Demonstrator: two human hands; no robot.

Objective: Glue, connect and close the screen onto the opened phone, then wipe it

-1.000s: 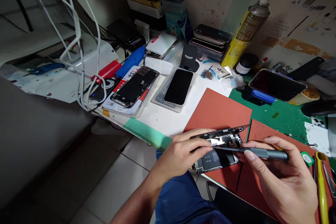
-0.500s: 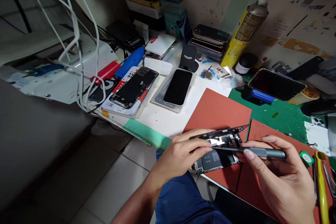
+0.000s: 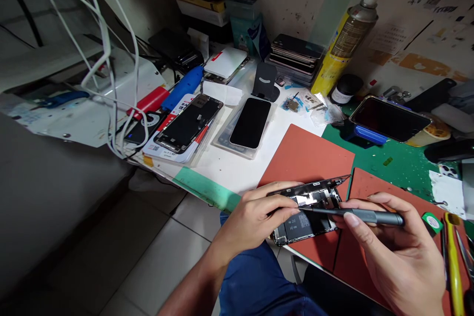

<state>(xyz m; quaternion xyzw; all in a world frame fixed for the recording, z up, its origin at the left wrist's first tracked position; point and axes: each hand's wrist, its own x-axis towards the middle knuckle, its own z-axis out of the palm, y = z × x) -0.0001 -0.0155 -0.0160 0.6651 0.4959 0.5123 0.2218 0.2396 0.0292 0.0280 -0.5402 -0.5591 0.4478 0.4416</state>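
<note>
An opened phone shows its battery and inner parts above the front edge of a reddish-brown mat. Its screen part is tilted up along the far side. My left hand grips the phone's left end, with thumb and finger close to the tip of a screwdriver. That dark grey screwdriver lies across the phone, tip pointing left, and my right hand holds its handle between thumb and fingers. What the tip touches is hidden by my left fingertips.
Behind are a phone on a clear case, a detached screen, and a yellow spray can. A propped phone stands at the right above the green mat. Yellow-handled pliers lie far right. White cables hang left.
</note>
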